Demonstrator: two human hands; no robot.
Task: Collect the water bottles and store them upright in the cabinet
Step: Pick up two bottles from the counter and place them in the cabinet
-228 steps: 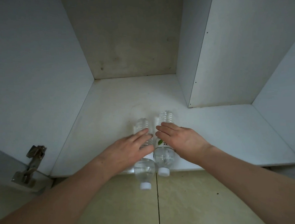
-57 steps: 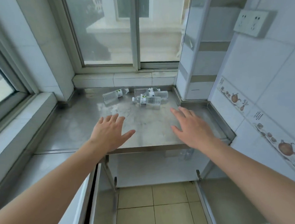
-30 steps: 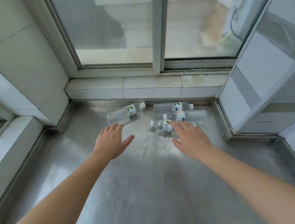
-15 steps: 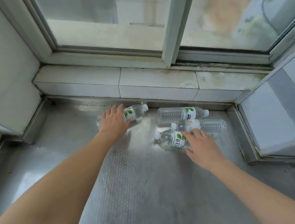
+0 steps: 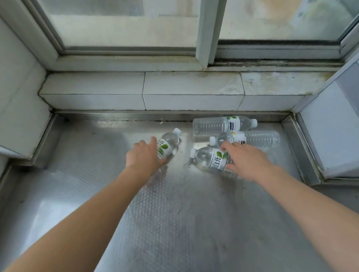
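Head view, the only camera, looks down on a steel desk [image 5: 178, 228] set below a window [image 5: 128, 21], with a tiled ledge [image 5: 193, 90] along its far edge. Four clear water bottles lie on their sides near the far right corner of the desk.

The left hand [image 5: 143, 158] now grips the left bottle [image 5: 167, 144], fingers curled over its lower body, cap pointing toward the far edge. Half a second earlier this hand was only laid over the bottle, which lay closer to the far edge; the bottle has since been drawn a little toward the person.

The right hand [image 5: 245, 160] rests on the near bottle [image 5: 209, 158], thumb on its near side and fingers curled over its labelled middle, cap pointing left. A second ago both hands were spread above the desk, holding nothing.

Two more bottles lie untouched: the middle bottle [image 5: 257, 138] just beyond the right hand's fingers, touching the near bottle, and the far bottle [image 5: 223, 123] close to the far edge, cap pointing right.

Both grips appear to be closing round a bottle, so the pick-up looks under way. The cabinet is out of view, so carrying and standing these bottles upright remains to be done, and a further trip seems needed for the other two.
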